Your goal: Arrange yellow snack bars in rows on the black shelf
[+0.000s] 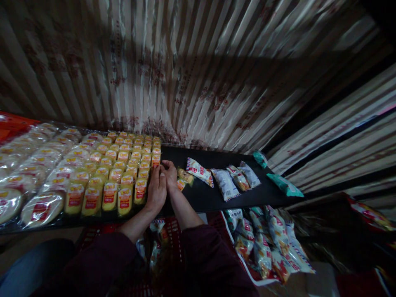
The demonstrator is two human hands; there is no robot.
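My left hand (157,190) lies against the right end of the rows of small yellow wrapped cakes (123,172), its fingers stretched forward along the packs. Right beside it, almost touching, is my right hand (170,175), with its fingers bent toward the same end of the rows; no held thing shows in it. The cakes are in clear wrappers with red and yellow labels, standing in tight rows on a black shelf (198,198). Just right of my right hand, a couple of loose yellow wrapped cakes (185,176) lie on the shelf.
Larger round wrapped cakes (42,209) fill the shelf's left part. White snack bags (225,184) and teal bags (285,185) lie to the right. Below stands a red and white basket (244,264) full of snack bags. A striped plastic sheet (185,82) hangs behind.
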